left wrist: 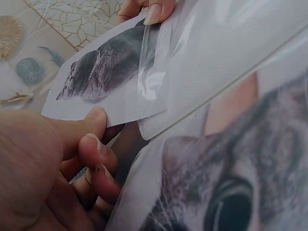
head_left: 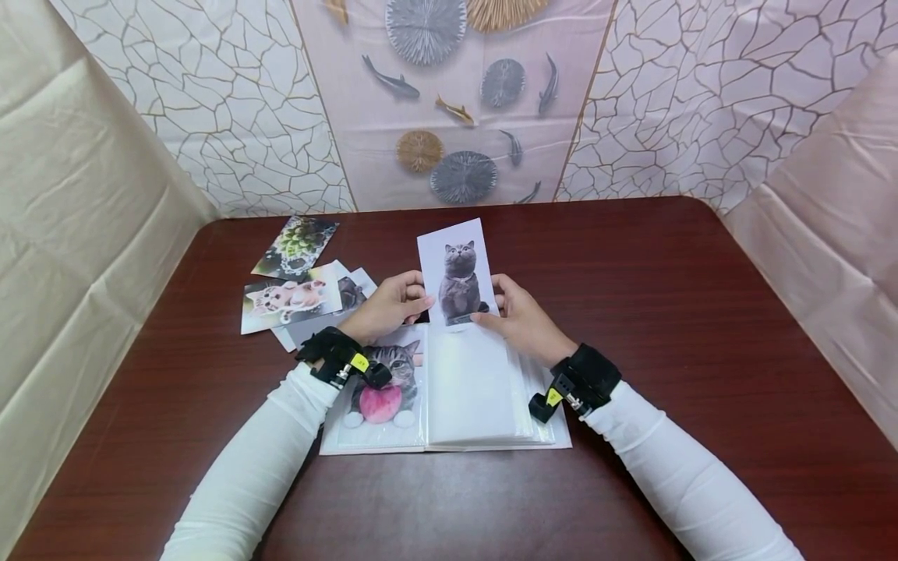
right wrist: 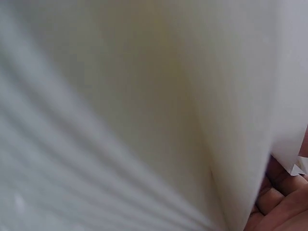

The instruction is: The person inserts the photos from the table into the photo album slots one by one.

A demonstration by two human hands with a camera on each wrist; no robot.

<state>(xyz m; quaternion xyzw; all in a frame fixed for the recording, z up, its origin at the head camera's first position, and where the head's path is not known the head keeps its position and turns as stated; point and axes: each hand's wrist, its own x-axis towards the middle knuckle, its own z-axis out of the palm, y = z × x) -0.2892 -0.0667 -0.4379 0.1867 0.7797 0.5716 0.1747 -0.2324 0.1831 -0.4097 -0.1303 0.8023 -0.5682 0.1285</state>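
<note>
A photo of a grey sitting cat (head_left: 459,276) stands tilted up at the top of an open photo album (head_left: 473,397). Its left edge is pinched by my left hand (head_left: 391,305), thumb on the front. On the other side my right hand (head_left: 528,321) pinches the photo's lower right together with the lip of a clear sleeve (left wrist: 147,91). The photo's bottom end lies inside that sleeve's mouth in the left wrist view. A cat picture with a pink ball (head_left: 382,397) fills the left page. Blurred album pages (right wrist: 144,120) hide most of the right hand in the right wrist view.
Left of the album lie several loose photos: a green plant picture (head_left: 296,245) at the back, a pale kitten picture (head_left: 289,300) in front, overlapping others beneath it. The dark wooden table (head_left: 687,327) ends at a patterned cloth backdrop (head_left: 463,101).
</note>
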